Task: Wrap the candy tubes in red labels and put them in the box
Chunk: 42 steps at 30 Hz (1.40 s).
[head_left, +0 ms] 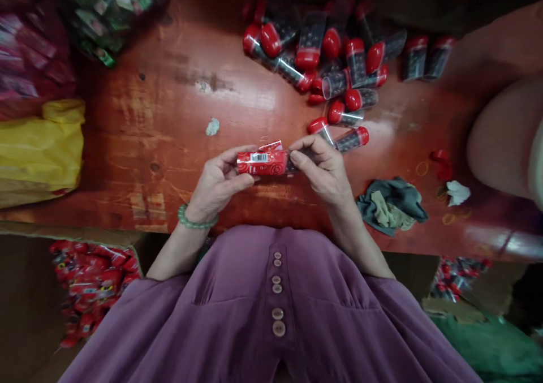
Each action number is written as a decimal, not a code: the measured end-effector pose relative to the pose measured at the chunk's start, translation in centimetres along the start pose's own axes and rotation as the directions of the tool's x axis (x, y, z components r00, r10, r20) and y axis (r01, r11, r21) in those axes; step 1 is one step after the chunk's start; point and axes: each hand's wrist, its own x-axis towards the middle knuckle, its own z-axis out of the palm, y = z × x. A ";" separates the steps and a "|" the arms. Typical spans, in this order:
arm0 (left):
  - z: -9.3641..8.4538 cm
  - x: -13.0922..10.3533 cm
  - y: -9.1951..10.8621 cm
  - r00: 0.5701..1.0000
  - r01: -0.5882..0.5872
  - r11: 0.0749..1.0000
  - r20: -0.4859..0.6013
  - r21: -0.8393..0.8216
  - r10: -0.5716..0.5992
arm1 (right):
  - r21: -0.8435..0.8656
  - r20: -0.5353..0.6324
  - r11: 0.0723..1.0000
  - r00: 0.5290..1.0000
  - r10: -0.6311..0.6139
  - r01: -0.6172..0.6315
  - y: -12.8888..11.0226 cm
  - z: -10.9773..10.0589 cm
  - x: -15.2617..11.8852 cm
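Red-labelled tube [263, 163] held level at table centre, above red wooden table [148, 134]. Left hand [218, 182] fingers clamped round its left end; right hand [324, 171] fingertips pinched on its right end. Loose heap of red-capped clear tubes [331, 60] at 1 o'clock, nearest ones just beside right hand. Crumpled grey-green cloth [392, 205] at 3 o'clock. Yellow bag [40, 145] at 9 o'clock, well apart.

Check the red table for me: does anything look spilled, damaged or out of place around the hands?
Nothing looks damaged. The red-capped tubes lie in a loose jumble, one cap lying off by itself. A crumpled rag and a small white scrap sit on the table. Both hands, left hand and right hand, hold a red-wrapped tube.
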 end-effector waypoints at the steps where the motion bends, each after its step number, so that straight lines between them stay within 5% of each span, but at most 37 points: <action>1: 0.3 -0.2 -0.4 1.000 0.019 0.995 -0.019 -0.098 -0.021 | 0.060 -0.038 0.998 0.999 0.021 -0.018 0.3 0.4 0.0; 4: 2.1 -0.4 -1.6 0.994 0.013 0.965 -0.104 -0.263 -0.042 | 0.156 -0.120 0.986 0.990 0.072 -0.053 1.0 2.0 -0.1; 8: 3.7 -0.1 -1.8 0.971 -0.034 0.957 -0.235 -0.288 -0.037 | 0.201 -0.048 0.975 0.993 0.110 -0.098 1.4 3.3 -0.7; 15: 2.4 0.4 -1.4 0.970 0.006 0.955 -0.230 -0.296 -0.077 | 0.085 0.173 0.988 0.979 0.111 -0.127 2.2 1.7 -1.4; 21: 2.6 0.9 -2.8 0.939 -0.096 0.975 -0.342 -0.199 0.022 | -0.065 -0.010 0.997 0.999 -0.036 0.036 2.6 3.0 -1.9; 31: 2.5 0.7 -2.5 0.949 -0.144 0.950 -0.310 -0.276 0.054 | 0.022 0.001 0.998 0.999 -0.051 0.051 2.4 3.5 -1.3; 36: 2.7 0.1 -2.6 0.992 -0.037 0.990 -0.127 -0.134 0.019 | 0.057 -0.002 0.998 1.000 -0.021 0.021 2.2 3.4 -1.4; 42: 3.2 -0.6 -2.1 0.993 0.041 0.958 -0.096 -0.284 -0.071 | 0.122 -0.033 0.991 0.999 -0.043 0.047 3.1 3.6 -1.6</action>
